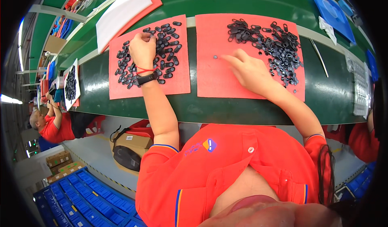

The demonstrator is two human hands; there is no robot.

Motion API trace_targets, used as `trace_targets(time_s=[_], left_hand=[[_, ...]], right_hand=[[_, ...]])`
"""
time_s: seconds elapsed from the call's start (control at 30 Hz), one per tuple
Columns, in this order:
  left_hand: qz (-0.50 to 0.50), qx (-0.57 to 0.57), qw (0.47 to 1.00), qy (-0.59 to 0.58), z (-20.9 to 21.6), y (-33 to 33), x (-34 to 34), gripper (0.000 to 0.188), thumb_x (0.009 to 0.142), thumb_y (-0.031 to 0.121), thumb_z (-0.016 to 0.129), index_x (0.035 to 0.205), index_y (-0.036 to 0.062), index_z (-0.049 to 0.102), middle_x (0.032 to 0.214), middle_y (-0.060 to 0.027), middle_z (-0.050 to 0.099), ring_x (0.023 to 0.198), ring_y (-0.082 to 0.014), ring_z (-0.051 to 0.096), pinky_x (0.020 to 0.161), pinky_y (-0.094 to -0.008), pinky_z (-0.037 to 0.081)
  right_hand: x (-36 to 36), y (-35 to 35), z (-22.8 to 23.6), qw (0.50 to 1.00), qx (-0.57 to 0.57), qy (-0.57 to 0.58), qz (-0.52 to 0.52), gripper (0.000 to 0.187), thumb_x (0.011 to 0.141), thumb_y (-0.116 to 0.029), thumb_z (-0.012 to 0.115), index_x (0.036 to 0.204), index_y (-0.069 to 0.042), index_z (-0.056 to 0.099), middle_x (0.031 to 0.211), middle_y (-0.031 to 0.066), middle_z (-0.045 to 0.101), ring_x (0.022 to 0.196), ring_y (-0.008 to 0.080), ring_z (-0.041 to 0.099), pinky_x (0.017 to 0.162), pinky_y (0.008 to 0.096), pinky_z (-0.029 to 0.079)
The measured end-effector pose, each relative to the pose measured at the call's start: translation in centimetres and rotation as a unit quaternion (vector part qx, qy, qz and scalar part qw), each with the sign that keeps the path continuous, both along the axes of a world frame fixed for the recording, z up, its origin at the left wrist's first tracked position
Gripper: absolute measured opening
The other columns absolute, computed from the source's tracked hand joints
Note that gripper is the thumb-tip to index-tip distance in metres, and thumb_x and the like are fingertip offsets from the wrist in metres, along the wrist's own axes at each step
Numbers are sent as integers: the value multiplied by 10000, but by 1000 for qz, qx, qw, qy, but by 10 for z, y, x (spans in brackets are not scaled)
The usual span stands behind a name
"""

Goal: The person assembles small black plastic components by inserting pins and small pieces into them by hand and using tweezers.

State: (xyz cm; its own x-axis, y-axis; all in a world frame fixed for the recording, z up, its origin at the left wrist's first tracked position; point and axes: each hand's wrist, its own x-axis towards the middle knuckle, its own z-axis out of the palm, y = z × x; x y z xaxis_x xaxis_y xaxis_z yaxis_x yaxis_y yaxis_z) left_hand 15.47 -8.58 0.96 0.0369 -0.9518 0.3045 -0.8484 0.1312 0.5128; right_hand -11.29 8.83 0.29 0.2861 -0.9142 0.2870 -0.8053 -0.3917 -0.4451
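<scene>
On the left pink foam sheet [178, 85] lie many small black oval parts [169, 45], spread out singly. My left hand [142, 53], with a dark band at its wrist, is over their far side. Its fingertips are pinched together; what they hold, if anything, is too small to make out. Over the right pink foam sheet [208, 79] is my right hand [250, 71], its index finger stretched out to the left and the fingers apart. A single small grey disc [215, 57] lies just beyond that fingertip. Right of this hand are heaped black looped pieces [244, 32] and many small dark discs [279, 55].
The sheets lie on a green bench [194, 110]. White and pink foam sheets [125, 13] lean at the back left. A thin metal tool [319, 57], a clear plastic tray [357, 85] and a blue tray [331, 13] are at right. A co-worker [56, 124] sits at far left.
</scene>
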Motion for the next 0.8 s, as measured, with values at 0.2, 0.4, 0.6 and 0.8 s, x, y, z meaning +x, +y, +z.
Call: trace_targets(time_s=[0.2, 0.4, 0.6, 0.8], left_hand=[[-138, -85, 976, 147, -2, 16, -53, 172, 719, 169, 652, 820, 32, 674, 764, -135, 637, 720, -270, 626, 664, -365, 496], [-340, -70, 927, 141, -22, 45, -128, 229, 716, 190, 673, 834, -6, 664, 792, -153, 653, 744, -257, 642, 682, -330, 506], [-319, -41, 939, 119, -38, 54, -150, 195, 699, 174, 676, 814, 16, 671, 759, -131, 592, 800, -299, 574, 729, -379, 470], [-309, -90, 937, 133, -42, 55, -151, 108, 694, 116, 626, 748, 32, 669, 777, -144, 575, 818, -313, 562, 757, -396, 461]], right_hand=[[22, -28, -12, 981, -118, 128, 90, 368, 699, -58, 505, 1058, -18, 573, 955, 78, 536, 828, 243, 547, 723, 321, 472], [4, -16, -12, 982, -135, 94, 96, 264, 649, -29, 532, 908, -26, 587, 840, 89, 533, 785, 253, 537, 683, 337, 462], [-11, 11, -5, 989, -124, 51, 62, 185, 714, 29, 547, 893, -10, 577, 842, 113, 529, 777, 275, 531, 654, 356, 448], [-21, 16, -7, 998, -60, 2, 14, 157, 774, 11, 598, 925, -33, 597, 836, 110, 518, 768, 276, 521, 650, 353, 433]])
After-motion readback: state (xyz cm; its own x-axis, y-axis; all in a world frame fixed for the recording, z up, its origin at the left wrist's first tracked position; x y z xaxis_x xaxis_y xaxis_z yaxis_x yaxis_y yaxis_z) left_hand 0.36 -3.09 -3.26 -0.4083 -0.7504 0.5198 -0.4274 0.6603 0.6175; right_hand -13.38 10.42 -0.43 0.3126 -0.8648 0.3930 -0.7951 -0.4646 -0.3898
